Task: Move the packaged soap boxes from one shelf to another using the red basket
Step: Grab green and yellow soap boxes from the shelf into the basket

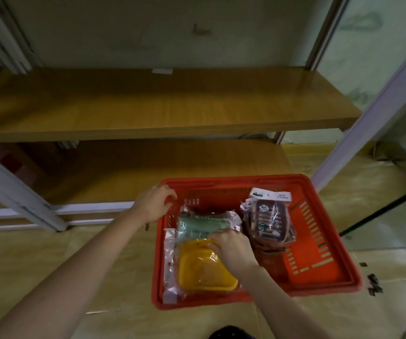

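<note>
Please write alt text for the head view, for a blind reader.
The right hand grips a yellow soap box inside a red basket on the floor, while the left hand holds its rim. Wooden shelves stand behind.

Shelf [148,104] bare (basket [312,272] open at right); packages [202,270] crowd its left.

**Both arms extended forward, both hands engaged**

Left arm [86,260]: bare, stretched forward and to the right from the lower left corner, wrist in line with the forearm. Left hand [154,204]: back upward, fingers curled over the far left corner rim of the red basket [331,287], gripping it.

Right arm [277,294]: bare, reaching forward from the lower edge, angled slightly leftward. Right hand [231,249]: back upward, knuckles raised, fingers bent down and pinching the far edge of the wrapped yellow soap box [202,270]. The right thumb cannot be made out. The two hands are apart.
</note>
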`<action>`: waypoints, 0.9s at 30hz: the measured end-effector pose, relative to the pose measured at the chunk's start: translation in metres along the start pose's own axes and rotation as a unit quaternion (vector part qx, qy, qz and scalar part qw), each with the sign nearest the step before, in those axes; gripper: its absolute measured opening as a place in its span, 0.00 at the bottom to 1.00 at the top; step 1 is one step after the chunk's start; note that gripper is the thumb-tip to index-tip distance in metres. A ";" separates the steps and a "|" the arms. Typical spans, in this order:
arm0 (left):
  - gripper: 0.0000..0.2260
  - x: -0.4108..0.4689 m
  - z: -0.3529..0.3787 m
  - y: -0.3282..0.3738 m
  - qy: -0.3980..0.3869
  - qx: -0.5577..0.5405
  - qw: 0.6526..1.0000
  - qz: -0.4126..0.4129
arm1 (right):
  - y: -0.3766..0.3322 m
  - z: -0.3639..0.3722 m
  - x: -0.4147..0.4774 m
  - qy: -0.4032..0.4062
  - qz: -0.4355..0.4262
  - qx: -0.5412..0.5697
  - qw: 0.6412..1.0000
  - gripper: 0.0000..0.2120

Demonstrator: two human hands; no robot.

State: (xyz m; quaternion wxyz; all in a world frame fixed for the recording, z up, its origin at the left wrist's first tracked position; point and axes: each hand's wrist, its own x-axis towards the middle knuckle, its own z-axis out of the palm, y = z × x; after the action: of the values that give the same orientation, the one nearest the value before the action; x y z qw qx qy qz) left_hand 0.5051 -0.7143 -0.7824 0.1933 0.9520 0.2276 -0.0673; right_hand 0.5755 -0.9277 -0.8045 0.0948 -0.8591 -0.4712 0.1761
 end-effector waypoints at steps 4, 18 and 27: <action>0.11 -0.015 -0.008 -0.011 0.034 0.000 0.999 -0.005 | -0.008 0.022 0.010 -0.012 0.014 -0.035 0.999 0.13; 0.15 -0.086 -0.166 0.032 -0.038 0.019 0.994 -0.104 | -0.058 -0.183 -0.011 -0.094 0.003 -0.070 0.993 0.22; 0.13 -0.184 -0.415 0.117 -0.007 0.006 0.992 -0.123 | -0.174 -0.471 -0.064 -0.042 -0.043 -0.080 0.995 0.20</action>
State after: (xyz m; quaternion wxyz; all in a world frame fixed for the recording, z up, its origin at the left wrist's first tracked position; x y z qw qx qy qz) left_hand 0.4123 -0.7195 -0.3227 0.1790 0.9174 0.3415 -0.0982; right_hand 0.5938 -0.8864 -0.3000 0.0139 -0.8345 -0.5241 0.1693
